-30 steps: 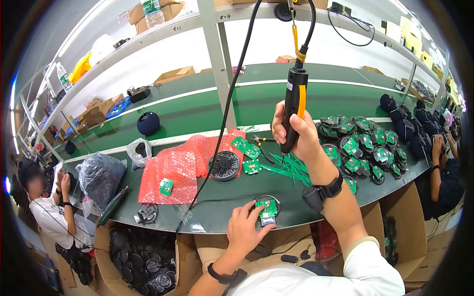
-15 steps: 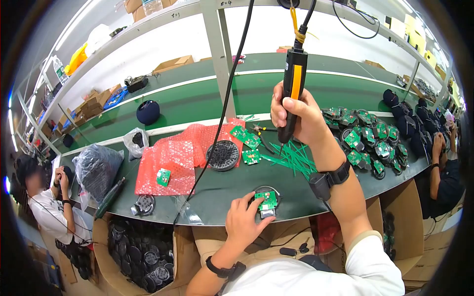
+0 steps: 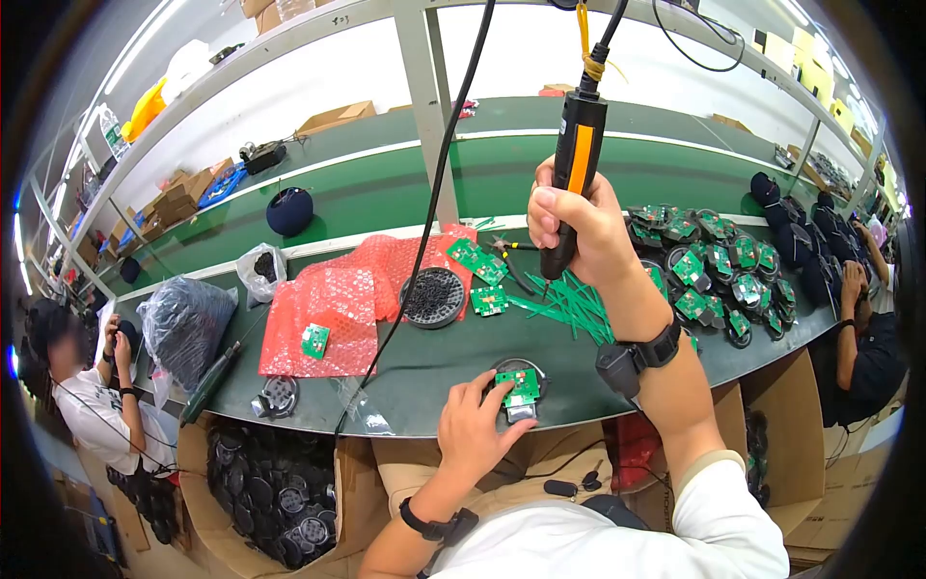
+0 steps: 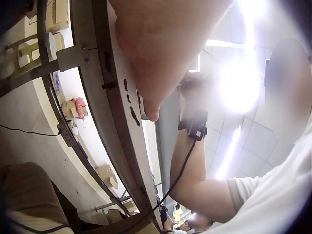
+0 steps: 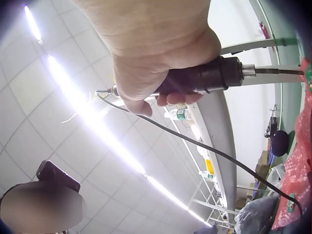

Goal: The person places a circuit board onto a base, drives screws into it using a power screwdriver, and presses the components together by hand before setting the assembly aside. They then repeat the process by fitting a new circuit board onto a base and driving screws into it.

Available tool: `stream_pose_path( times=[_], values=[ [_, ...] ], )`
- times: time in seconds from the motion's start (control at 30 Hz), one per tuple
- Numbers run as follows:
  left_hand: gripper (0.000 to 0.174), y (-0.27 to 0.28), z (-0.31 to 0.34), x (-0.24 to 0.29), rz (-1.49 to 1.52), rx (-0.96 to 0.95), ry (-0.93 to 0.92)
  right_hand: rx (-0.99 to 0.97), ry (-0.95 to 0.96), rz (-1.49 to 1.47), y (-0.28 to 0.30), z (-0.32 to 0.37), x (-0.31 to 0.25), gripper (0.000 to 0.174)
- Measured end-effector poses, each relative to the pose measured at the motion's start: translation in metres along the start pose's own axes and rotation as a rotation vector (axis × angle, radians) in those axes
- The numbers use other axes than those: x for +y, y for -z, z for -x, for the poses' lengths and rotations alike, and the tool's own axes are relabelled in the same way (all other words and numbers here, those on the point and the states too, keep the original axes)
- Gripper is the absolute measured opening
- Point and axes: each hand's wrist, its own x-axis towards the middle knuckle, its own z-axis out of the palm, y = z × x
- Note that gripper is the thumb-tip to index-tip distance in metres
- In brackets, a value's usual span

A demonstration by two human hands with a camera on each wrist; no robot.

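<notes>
My right hand (image 3: 584, 230) grips a black electric screwdriver (image 3: 577, 159) with an orange stripe, its bit pointing down over green plastic strips (image 3: 569, 307). The right wrist view shows the fingers wrapped round the screwdriver body (image 5: 204, 77). At the table's front edge my left hand (image 3: 470, 429) holds a green circuit board (image 3: 523, 389) on a round black housing, fingers on the board's left side and thumb by its front edge. In the left wrist view the palm (image 4: 161, 44) hides that work.
Finished-looking round units with boards (image 3: 714, 265) are heaped at the right. Red bubble wrap (image 3: 323, 333), a dish of small black parts (image 3: 434, 297), loose boards and pliers (image 3: 511, 261) lie left and behind. A cable hangs across the view. Boxes stand below the table edge.
The screwdriver has turned in my right hand, so its orange stripe faces me more. My left hand stays on the board. The head view has shifted slightly.
</notes>
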Motion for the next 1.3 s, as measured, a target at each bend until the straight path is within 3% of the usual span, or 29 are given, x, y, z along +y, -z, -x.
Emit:
stream_pose_path(
  times=[0.47, 0.73, 0.87, 1.0, 1.13, 1.2, 1.3],
  values=[
    [0.059, -0.002, 0.001, -0.001, 0.001, 0.022, -0.014, 0.025, -0.005, 0.027, -0.005, 0.003, 0.0, 0.022],
    [0.061, -0.003, 0.001, -0.001, -0.003, 0.017, -0.011, -0.018, 0.056, 0.128, -0.003, 0.004, 0.002, 0.031],
    [0.067, -0.003, -0.001, -0.002, 0.019, 0.041, -0.008, 0.005, 0.067, 0.087, -0.003, 0.005, 0.006, 0.03],
    [0.076, -0.002, 0.0, -0.004, 0.079, 0.065, 0.013, 0.047, 0.018, 0.182, 0.003, 0.02, 0.019, 0.031],
    [0.079, -0.002, 0.002, -0.009, 0.031, 0.145, -0.073, 0.136, -0.074, 0.563, 0.013, 0.055, 0.045, 0.047],
    [0.079, -0.005, 0.003, -0.012, 0.067, 0.135, -0.061, 0.116, -0.133, 0.938, 0.019, 0.088, 0.058, 0.049],
    [0.078, -0.007, 0.004, -0.013, 0.114, 0.12, -0.051, 0.022, -0.311, 0.913, 0.019, 0.135, 0.074, 0.049]
  ],
)
